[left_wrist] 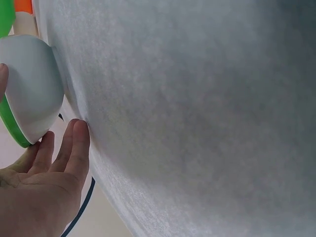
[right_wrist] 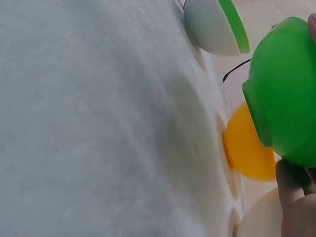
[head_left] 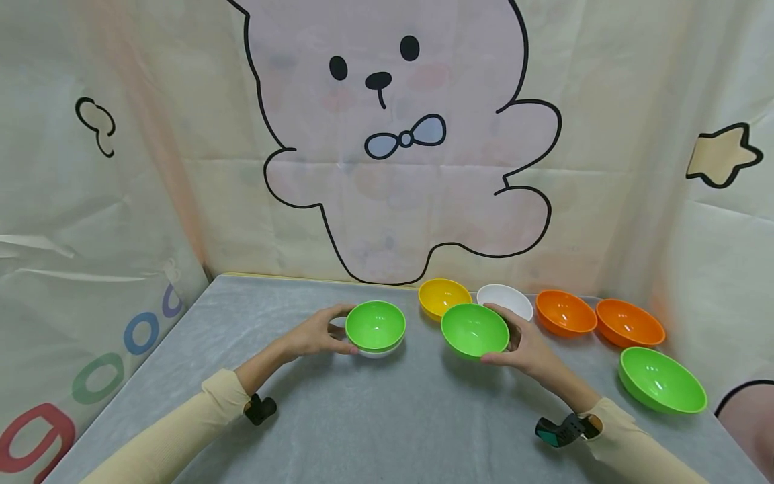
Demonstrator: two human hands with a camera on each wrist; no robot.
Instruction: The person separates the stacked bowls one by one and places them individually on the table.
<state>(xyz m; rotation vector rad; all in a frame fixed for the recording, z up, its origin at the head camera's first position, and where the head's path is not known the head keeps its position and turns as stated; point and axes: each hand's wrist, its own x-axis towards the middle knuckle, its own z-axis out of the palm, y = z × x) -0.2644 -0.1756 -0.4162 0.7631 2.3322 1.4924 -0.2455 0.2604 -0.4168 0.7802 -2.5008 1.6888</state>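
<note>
On the left, a small green bowl [head_left: 376,324] sits nested in a white bowl [left_wrist: 37,74], whose lower edge shows beneath it on the table. My left hand [head_left: 320,331] holds this pair at its left side, thumb near the front of the rim and fingers behind. Another green bowl [head_left: 474,329] is raised off the table, its base clear of the cloth in the right wrist view. My right hand [head_left: 532,346] grips it by the right side, thumb in front and fingers at the back.
Behind the right hand stand a yellow bowl [head_left: 443,298] and a white bowl [head_left: 504,300]. Two orange bowls [head_left: 565,313] follow to the right, with a larger green bowl [head_left: 662,380] near the table's right edge. A grey cloth [head_left: 387,417] covers the table; a printed curtain [head_left: 605,134] hangs behind.
</note>
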